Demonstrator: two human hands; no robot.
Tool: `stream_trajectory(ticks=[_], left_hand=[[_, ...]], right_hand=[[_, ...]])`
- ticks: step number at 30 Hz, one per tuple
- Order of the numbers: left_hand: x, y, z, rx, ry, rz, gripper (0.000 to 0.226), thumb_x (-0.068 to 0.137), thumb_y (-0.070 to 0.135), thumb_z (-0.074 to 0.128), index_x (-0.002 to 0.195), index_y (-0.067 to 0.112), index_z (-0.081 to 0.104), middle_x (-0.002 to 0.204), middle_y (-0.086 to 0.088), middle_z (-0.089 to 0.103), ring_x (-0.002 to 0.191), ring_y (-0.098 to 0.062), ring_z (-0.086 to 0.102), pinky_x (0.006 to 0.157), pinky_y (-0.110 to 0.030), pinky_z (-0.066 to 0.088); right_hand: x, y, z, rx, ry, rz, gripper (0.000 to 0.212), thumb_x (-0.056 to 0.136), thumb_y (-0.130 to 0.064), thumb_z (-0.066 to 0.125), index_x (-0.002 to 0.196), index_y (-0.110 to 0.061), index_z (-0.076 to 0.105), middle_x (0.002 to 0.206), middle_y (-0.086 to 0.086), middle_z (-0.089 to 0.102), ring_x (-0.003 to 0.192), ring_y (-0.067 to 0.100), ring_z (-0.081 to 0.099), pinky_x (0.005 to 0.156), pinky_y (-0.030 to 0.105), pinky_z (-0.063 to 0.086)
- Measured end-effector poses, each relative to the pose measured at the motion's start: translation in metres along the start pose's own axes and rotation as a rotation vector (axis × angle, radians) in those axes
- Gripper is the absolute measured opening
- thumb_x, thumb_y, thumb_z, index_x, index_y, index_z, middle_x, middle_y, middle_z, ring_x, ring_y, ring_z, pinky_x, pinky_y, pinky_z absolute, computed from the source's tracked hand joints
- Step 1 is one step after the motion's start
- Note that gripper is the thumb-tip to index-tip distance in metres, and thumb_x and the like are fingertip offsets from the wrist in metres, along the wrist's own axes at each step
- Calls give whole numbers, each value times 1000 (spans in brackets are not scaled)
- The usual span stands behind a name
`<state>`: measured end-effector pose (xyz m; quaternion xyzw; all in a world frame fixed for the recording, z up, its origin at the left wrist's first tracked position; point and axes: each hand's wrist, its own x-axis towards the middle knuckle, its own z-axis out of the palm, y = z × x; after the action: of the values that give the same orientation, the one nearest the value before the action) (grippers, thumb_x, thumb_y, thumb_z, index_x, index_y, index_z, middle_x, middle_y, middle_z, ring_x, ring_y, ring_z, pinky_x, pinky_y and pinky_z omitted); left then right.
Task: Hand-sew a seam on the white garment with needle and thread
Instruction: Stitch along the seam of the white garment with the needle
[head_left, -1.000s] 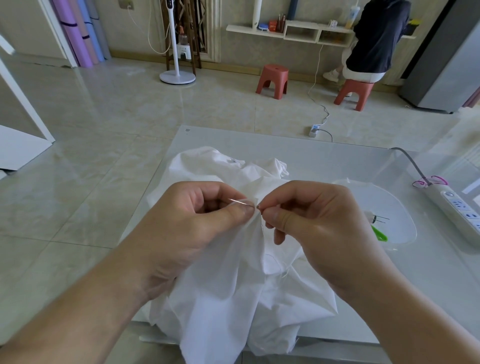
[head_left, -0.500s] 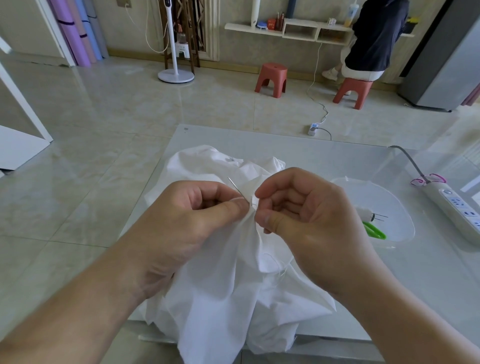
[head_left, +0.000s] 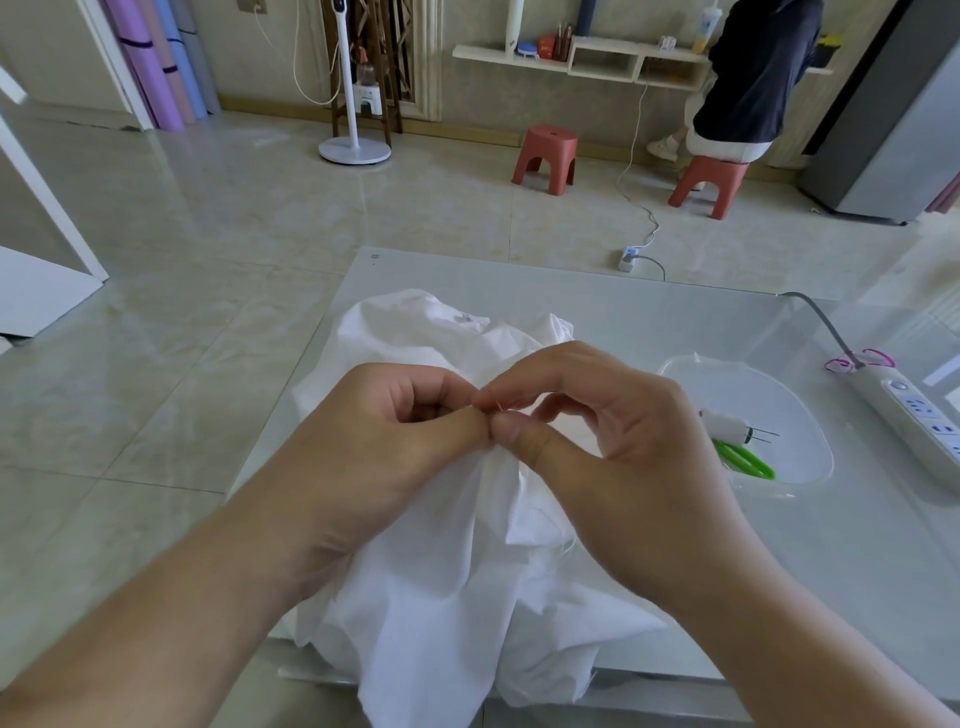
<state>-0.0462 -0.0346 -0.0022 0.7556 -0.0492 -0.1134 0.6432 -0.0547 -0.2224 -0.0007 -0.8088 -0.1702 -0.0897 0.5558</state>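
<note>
Your right hand (head_left: 618, 447) had closed in to pinch the needle (head_left: 500, 406), now almost hidden where a second earlier it showed bare. Your left hand (head_left: 384, 441) pinched the garment (head_left: 441, 597), bunched on the table (head_left: 649, 312). Another stitch looked under way.

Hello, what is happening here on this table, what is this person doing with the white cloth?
A person is hand-sewing a white garment bunched on a glass table. The left hand pinches a fold of the cloth, and the right hand pinches at the same spot, where only a small glint of the needle shows. A clear tray with green scissors sits untouched to the right.
</note>
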Motion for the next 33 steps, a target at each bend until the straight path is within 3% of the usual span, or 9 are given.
stream_trajectory(ticks=[4, 8, 13, 17, 19, 22, 27, 29, 33], left_hand=[[-1, 2, 3, 30, 15, 6, 13, 91, 30, 78, 81, 22, 81, 76, 5, 73, 76, -8, 67, 77, -29, 48], [-2, 4, 4, 64, 45, 6, 14, 90, 30, 76, 79, 21, 79, 79, -5, 72, 75, -19, 67, 76, -34, 49], [-3, 1, 1, 122, 54, -22, 14, 89, 29, 75, 78, 21, 76, 85, -12, 72, 74, -15, 64, 75, -36, 50], [-3, 2, 0, 122, 39, 6, 21, 84, 40, 78, 79, 20, 75, 87, -13, 72, 75, -15, 63, 74, -34, 49], [-2, 3, 0, 133, 45, 13, 25, 77, 44, 70, 79, 20, 75, 87, -13, 71, 75, -15, 62, 74, -34, 48], [-1, 2, 0, 140, 57, 13, 20, 81, 40, 71, 78, 20, 75, 88, -13, 71, 75, -13, 62, 75, -33, 47], [0, 1, 0, 137, 73, 29, 10, 86, 34, 74, 82, 25, 77, 88, -11, 71, 76, -14, 63, 76, -31, 47], [1, 1, 0, 110, 78, 41, 4, 87, 33, 76, 89, 30, 77, 81, -9, 68, 74, -19, 62, 75, -33, 47], [-2, 5, 1, 134, -13, 102, 19, 98, 29, 70, 106, 45, 77, 75, 0, 57, 71, -15, 54, 72, -28, 45]], right_hand=[[1, 1, 3, 127, 73, 19, 23, 85, 4, 76, 80, -18, 78, 84, -5, 75, 90, 19, 71, 84, 39, 56], [2, -3, 0, 348, 117, 40, 23, 86, 9, 69, 81, -12, 76, 83, 0, 74, 85, 15, 70, 80, 20, 51], [8, -5, -14, 635, 132, 83, 14, 92, -2, 62, 83, -11, 68, 79, 12, 71, 89, 31, 69, 95, 41, 55], [9, -11, -24, 811, 105, 141, 15, 100, -4, 50, 88, -8, 58, 67, 8, 45, 63, 26, 52, 73, 41, 56], [10, -10, -27, 709, 102, 166, 19, 104, -2, 46, 89, -7, 57, 69, 9, 43, 57, 23, 43, 57, 36, 46], [9, -4, -29, 237, 88, 142, 25, 108, 0, 45, 91, -13, 58, 76, 3, 66, 55, 20, 41, 54, 33, 37], [5, 0, -29, -580, -114, 227, 19, 108, -30, 39, 94, -35, 50, 84, -17, 73, 54, 8, 53, 52, 30, 42], [5, 2, -30, -558, -113, 236, 19, 107, -31, 40, 92, -36, 51, 72, -10, 68, 52, 10, 50, 52, 33, 44], [9, 6, -28, -124, -20, 243, 25, 107, -13, 49, 87, -25, 59, 60, -3, 50, 57, 18, 37, 58, 38, 32]])
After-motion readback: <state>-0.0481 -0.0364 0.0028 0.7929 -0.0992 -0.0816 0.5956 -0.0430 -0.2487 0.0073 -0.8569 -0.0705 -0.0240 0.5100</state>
